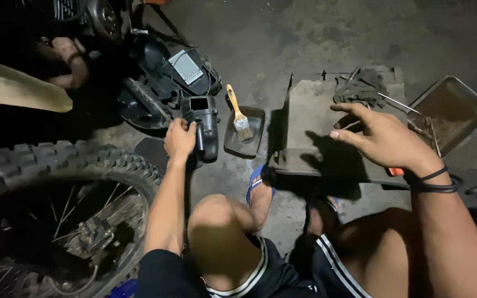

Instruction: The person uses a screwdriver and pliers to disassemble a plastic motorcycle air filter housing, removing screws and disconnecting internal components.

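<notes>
On floor: left hand (pixel 179 139) clasps black plastic housing (pixel 204 127); dusty, boxy.

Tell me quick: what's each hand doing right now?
Left hand: closed around the black plastic housing, holding it on the floor.
Right hand: open, fingers spread, holding nothing, hovering above the grey tray.
</notes>
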